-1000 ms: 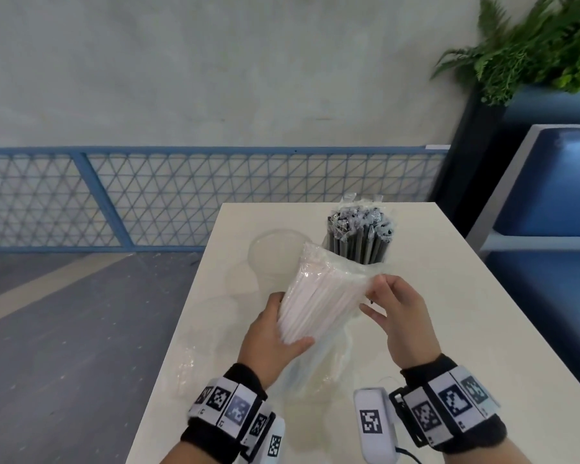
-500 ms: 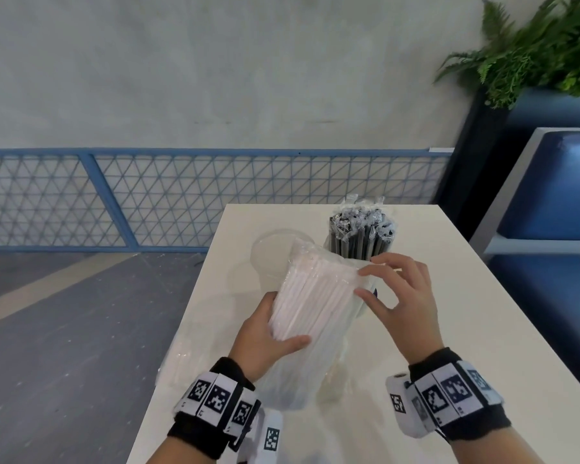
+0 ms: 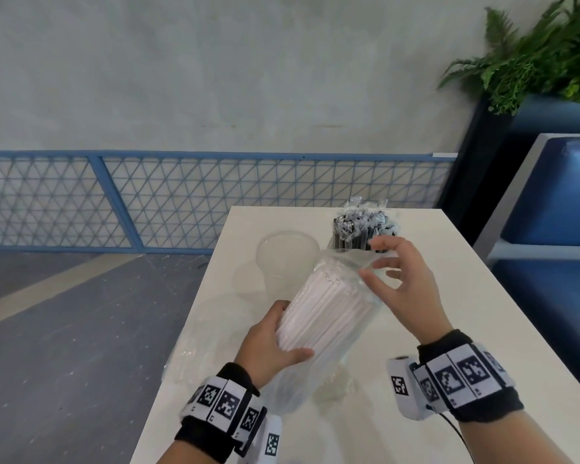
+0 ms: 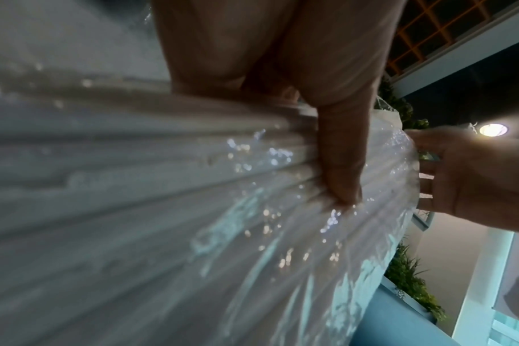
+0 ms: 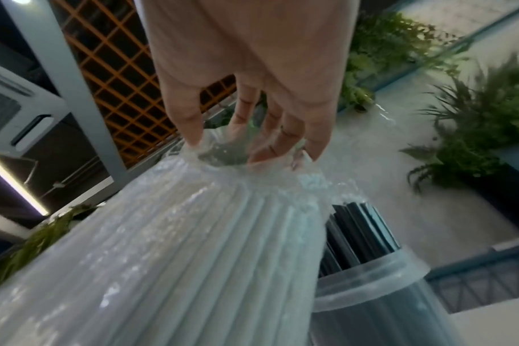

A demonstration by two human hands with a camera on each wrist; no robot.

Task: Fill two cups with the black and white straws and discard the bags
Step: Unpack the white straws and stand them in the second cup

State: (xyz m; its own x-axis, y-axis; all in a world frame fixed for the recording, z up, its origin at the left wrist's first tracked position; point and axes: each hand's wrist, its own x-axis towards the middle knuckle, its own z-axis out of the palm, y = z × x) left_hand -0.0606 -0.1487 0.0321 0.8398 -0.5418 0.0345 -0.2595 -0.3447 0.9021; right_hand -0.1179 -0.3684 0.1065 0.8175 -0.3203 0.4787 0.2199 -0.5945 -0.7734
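Observation:
A bundle of white straws [image 3: 329, 313] in a clear plastic bag is held tilted above the white table [image 3: 466, 296]. My left hand [image 3: 282, 333] grips its lower half, thumb across the front [image 4: 341, 163]. My right hand [image 3: 379, 262] is at the bundle's upper end, its fingertips [image 5: 267, 152] pinching the gathered plastic of the bag's top [image 5: 231, 168]. Behind stands a clear cup [image 5: 371, 288] full of black wrapped straws [image 3: 362, 229]. An empty clear cup [image 3: 287, 252] stands to the left of it.
A crumpled clear bag [image 3: 188, 349] lies at the table's left edge near my left wrist. A blue mesh railing [image 3: 114, 202] runs behind the table. A blue bench [image 3: 566, 202] and a potted plant [image 3: 533, 61] are on the right.
My right hand has moved from the bundle's right side up to the bag's top end. The bundle has shifted a little away from me, still in my left hand.

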